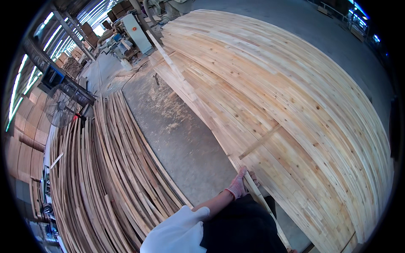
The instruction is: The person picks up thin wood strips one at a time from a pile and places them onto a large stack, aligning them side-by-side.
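Observation:
My left hand (238, 185), in a pinkish knitted work glove, is closed round a long narrow wooden strip (265, 203) beside the near-left edge of a broad spread of pale knotty boards (291, 101). From the hand, the strip slants down toward the lower edge of the view, past my dark trousers. Only a sliver of what looks like my right hand (292, 251) shows at the bottom rim, by the strip's lower end; its fingers are too cut off to read. A short crosswise wooden piece (260, 141) lies on the boards ahead of the left hand.
Many long rough strips (109, 168) are stacked at my left. Sawdust and shavings (168, 105) cover part of the grey floor between stack and boards. A standing fan (60, 107) is at far left, and a machine with a pale cabinet (137, 33) stands beyond.

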`<state>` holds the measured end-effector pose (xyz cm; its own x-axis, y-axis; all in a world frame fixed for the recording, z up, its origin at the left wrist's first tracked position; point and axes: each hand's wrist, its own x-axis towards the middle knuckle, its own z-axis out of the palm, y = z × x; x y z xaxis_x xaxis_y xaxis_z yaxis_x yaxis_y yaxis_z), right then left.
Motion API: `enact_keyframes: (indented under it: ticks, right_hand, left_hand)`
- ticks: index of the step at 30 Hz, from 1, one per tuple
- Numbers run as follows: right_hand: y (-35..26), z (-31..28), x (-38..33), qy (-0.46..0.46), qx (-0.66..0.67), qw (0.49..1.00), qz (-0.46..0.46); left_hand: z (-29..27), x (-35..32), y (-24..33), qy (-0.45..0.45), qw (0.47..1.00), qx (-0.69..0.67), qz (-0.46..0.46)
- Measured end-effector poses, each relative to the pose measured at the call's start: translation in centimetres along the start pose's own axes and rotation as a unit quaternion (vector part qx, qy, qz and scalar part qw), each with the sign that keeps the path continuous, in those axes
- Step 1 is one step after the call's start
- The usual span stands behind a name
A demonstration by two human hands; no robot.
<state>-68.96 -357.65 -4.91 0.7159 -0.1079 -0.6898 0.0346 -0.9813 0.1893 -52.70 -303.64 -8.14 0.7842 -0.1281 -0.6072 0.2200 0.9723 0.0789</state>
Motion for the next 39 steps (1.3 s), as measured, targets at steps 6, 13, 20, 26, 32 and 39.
enact_keyframes:
  ticks: [6, 13, 20, 26, 32, 39]
  right_hand:
    - [6.4, 8.2, 6.1, 0.097, -0.035, 0.984, -0.147]
    - [-1.6, -2.8, 8.0, -0.011, -0.008, 0.997, -0.073]
    - [-9.6, -9.7, 8.8, 0.052, 0.112, 0.975, -0.187]
    - [-13.1, -15.1, 4.5, 0.069, 0.274, 0.907, -0.313]
    - [0.2, -10.8, 5.8, 0.070, 0.288, 0.945, -0.138]
    - [24.7, -0.6, -1.1, 0.206, 0.150, 0.964, 0.077]
  left_hand:
    - [-1.0, -1.0, -0.4, -0.040, 0.998, 0.005, 0.037]
    - [-1.8, -0.2, -0.1, 0.178, 0.974, 0.006, 0.139]
    - [-5.1, -0.9, -13.9, 0.066, 0.980, 0.151, -0.109]
    - [0.8, -6.1, -20.0, -0.003, 0.942, 0.292, -0.164]
    - [-0.7, -5.5, -13.9, 0.006, 0.967, 0.254, -0.032]
    - [4.1, -7.2, 4.1, 0.073, 0.936, 0.299, 0.171]
